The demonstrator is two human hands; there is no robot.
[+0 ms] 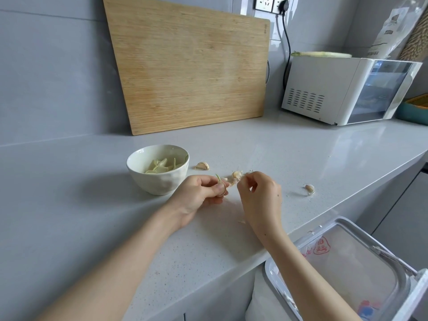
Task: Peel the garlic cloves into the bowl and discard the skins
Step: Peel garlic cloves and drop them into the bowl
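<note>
1. The left hand [199, 198] is curled round a sprouting clove [221, 189], just beside the bowl [159, 185]. The right hand [261, 195] has thumb and finger pinched together on what looks like its skin [243, 178], above the table [301, 147].
2. Risk: the clove is small and probably slick. A hard tug could flick it out of the grip and over the near edge, toward the bin [268, 272] below (peeled garlic lies in the bowl, so that is where it belongs).
3. Risk: papery skin is light. Released over the table, it would likely join the scrap [242, 221] there rather than reach the bin.
4. Risk: a loose clove [309, 188] lies toward the table's edge, right of the right hand, and a sweeping wrist could knock it off.
5. Writing: the bag [322, 246] lining the bin bears a red printed figure I cannot read. The small mark on the cutting board [190, 72] and the print on the packet [389, 31] are too small to make out.
</note>
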